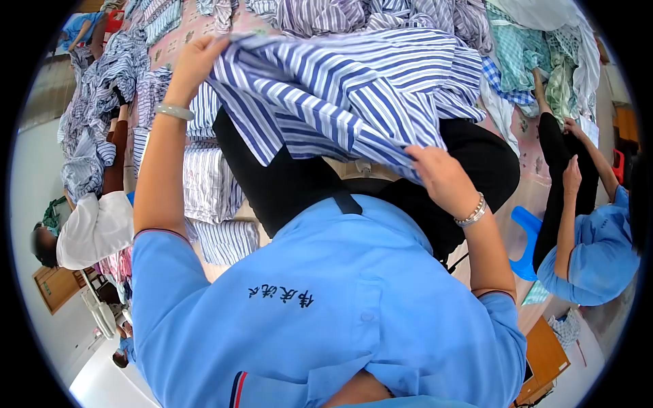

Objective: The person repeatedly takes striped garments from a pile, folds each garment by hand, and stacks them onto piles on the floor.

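Observation:
A blue-and-white striped garment [381, 85] is stretched out in front of me, over my lap and the table edge. My left hand [198, 60], with a pale bangle on its wrist, pinches its upper left corner and is raised. My right hand [445, 180], wearing a bracelet, grips its lower right edge near my knee. Between the two hands the cloth hangs in loose folds, and its far side lies against the pile behind. Whether it is a shirt or trousers, I cannot tell.
Folded striped clothes [207, 183] are stacked beside my left leg. Heaped striped garments [320, 15] cover the back, with green checked cloth [513, 47] at right. A co-worker in blue [592, 251] sits at right by a blue stool [522, 245]; another in white [95, 231] is at left.

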`<state>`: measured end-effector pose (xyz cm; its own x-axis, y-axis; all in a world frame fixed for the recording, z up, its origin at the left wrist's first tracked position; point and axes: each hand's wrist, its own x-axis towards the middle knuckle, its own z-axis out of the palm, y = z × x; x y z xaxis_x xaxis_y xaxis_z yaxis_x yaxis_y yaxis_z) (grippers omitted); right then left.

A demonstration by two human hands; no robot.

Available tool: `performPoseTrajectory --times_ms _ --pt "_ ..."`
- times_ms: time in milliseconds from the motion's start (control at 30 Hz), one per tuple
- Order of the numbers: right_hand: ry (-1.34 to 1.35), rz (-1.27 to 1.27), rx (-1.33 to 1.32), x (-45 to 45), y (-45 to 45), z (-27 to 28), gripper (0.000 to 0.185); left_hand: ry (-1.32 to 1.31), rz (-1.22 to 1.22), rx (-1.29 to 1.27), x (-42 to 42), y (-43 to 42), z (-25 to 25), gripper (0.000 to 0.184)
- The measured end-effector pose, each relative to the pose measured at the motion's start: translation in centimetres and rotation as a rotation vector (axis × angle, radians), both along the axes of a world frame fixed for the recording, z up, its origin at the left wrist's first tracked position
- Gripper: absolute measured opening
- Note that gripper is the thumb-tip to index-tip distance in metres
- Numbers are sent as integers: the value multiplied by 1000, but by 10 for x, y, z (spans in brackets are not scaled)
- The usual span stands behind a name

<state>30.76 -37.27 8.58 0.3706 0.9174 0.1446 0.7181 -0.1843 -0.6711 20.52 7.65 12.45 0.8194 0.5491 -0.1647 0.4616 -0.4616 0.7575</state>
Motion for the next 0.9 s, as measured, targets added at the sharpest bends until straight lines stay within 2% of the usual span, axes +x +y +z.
performPoseTrajectory --times_ms 33,67,100,167,267,367,433,500,567,600,633,667,700,733,767,800,833,867,900 --pt "4 0 0 -6 0 -10 23 -279 109 -285 2 -13 8 23" --pt "-10 101 -42 -12 -1 -21 22 -419 106 -392 3 -14 14 18" --pt "-29 206 -85 -15 -2 -30 21 -477 90 -438 3 -23 25 18" --pt "2 230 -137 -27 -2 -41 8 -570 31 -487 3 -24 35 17" --pt "-91 259 -166 -36 -7 -46 5 -593 67 -507 -4 -16 53 14" --pt "-137 165 -148 -25 -17 -9 5 -545 104 -485 -13 -11 69 12" --pt "-148 81 -116 -5 -32 30 8 -658 127 -456 -22 -23 88 18" --pt "-200 -27 -50 12 -45 81 9 -748 303 -559 -37 -9 100 19" --pt "-100 -80 120 26 -62 118 8 -718 183 -744 -45 -20 113 23" --pt "153 -217 250 32 -64 112 5 -667 325 -765 -31 -34 110 24" --pt "193 -252 204 52 -56 96 4 -743 449 -643 -16 -8 72 21" --pt "231 -287 158 71 -49 80 4 -645 364 -412 10 -7 40 16" --pt "62 -229 -74 110 -31 59 6 -550 290 -570 32 10 -2 17" --pt "-222 -197 -60 147 -25 40 5 -603 295 -709 53 34 -39 19" --pt "-520 -168 -34 182 -19 35 5 -573 387 -641 74 31 -32 18" --pt "-698 -189 84 206 -11 59 5 -641 314 -493 90 20 -1 14" --pt "-865 -210 194 219 -8 94 6 -824 160 -116 106 31 21 16" --pt "-928 -322 242 216 -7 130 7 -944 106 -229 109 27 60 18" --pt "-985 -431 285 207 -6 161 8 -1035 134 -229 113 30 90 16"
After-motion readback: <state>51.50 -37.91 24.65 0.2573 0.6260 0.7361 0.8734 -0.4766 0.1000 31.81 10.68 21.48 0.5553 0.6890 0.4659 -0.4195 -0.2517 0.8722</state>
